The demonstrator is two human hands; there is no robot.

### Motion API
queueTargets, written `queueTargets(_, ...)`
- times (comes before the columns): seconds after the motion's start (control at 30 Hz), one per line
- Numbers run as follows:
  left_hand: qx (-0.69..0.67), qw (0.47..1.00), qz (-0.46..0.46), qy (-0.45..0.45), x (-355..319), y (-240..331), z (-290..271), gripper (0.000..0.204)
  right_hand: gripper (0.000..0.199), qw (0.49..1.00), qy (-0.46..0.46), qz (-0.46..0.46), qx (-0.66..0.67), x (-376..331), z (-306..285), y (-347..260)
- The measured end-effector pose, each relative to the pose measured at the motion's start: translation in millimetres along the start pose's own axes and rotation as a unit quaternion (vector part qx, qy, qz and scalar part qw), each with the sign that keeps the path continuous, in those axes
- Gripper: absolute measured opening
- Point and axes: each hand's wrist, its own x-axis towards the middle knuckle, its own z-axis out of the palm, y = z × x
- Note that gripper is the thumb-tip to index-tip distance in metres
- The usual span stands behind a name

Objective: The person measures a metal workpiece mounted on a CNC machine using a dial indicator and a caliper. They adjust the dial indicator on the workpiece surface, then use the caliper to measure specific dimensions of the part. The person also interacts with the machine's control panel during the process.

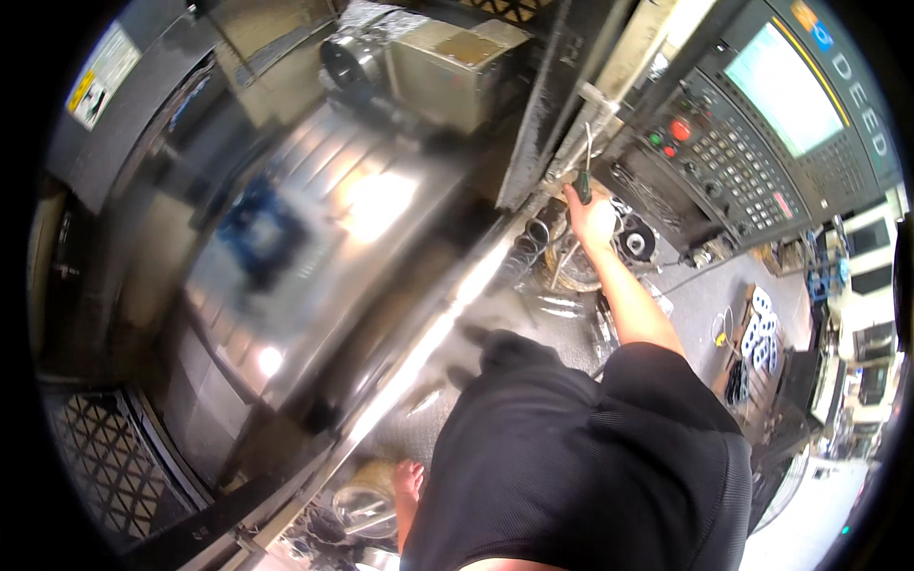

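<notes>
Right hand (590, 221) raised at the end of a bare outstretched forearm, fingers wrapped tight around the dark handle of a slim tool with a thin bent metal shaft (586, 164); shaft pointing up, close against the pale frame edge beside the grey machine control panel with a red round button, rows of small keys and a bright pale-green screen (752, 124). Tool held just above a cluttered spot holding a stack of shiny metal rings (533, 243) and a round dark part with a pale centre (636, 238), both just beside the hand, rings to its left, round part to its right.

Left hand (409, 481) low near the bottom edge, half hidden behind the black short-sleeved shirt (581, 457); resting at the rim of a shiny round metal piece (367, 509); finger state impossible to tell from here, and whether gripping or merely touching also unclear.

Broad polished steel machine housing (314, 247) filling the left, blurred, with a boxy beige unit (452, 67) at its top edge.
</notes>
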Motion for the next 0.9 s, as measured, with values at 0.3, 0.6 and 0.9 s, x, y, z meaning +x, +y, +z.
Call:
queueTargets(0.3, 0.082, 0.994, 0.056, 0.033, 47.6, -19.0, 7.3, 0.031, 0.047, 0.966, 0.134, 0.186, 0.123, 35.1, 26.3, 123.5)
queueTargets(0.6, 0.103, 0.994, 0.024, 0.041, 5.6, 96.0, 47.2, 0.027, 0.061, 0.955, 0.159, 0.2, 0.152, 94.8, 54.8, 182.0)
queueTargets(0.9, 0.179, 0.981, 0.07, 0.02, 64.6, 217.4, 107.8, 0.024, 0.066, 0.952, 0.111, 0.228, 0.17, 116.8, 55.0, 187.5)
